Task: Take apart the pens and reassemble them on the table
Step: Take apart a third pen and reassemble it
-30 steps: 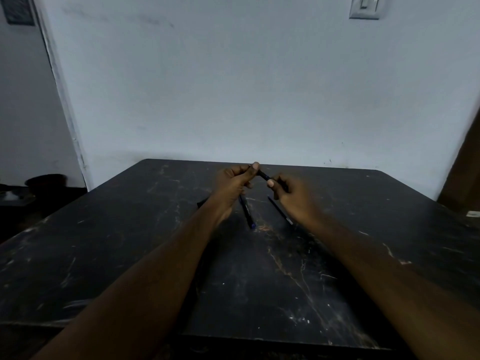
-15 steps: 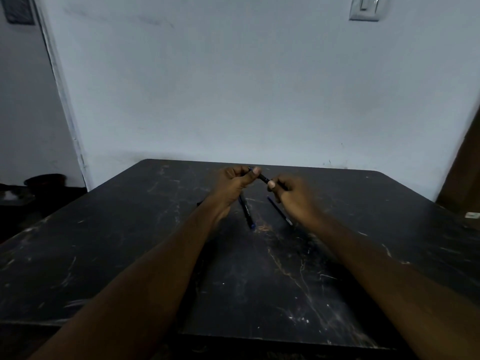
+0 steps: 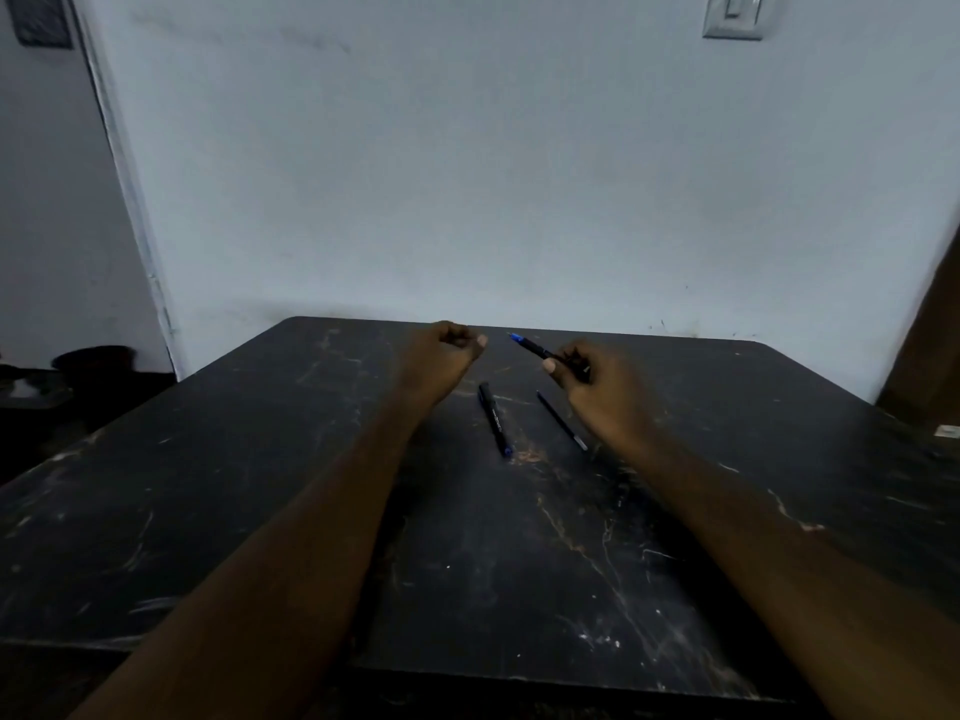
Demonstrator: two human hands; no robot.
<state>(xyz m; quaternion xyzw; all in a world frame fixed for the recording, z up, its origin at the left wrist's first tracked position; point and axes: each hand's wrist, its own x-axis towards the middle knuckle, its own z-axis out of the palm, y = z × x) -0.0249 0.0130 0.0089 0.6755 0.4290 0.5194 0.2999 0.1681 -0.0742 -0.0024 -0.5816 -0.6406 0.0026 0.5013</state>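
Pen (image 3: 535,349) with blue tip bared, gripped in the right hand (image 3: 597,389) above the bench (image 3: 260,511); left hand (image 3: 447,350) clenched; second pen (image 3: 495,426) and thin rod (image 3: 561,420) lie between.

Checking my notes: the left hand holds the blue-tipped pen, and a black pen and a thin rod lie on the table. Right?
No. In the head view the right hand holds the blue-tipped pen; the black pen and thin rod lie on the table.
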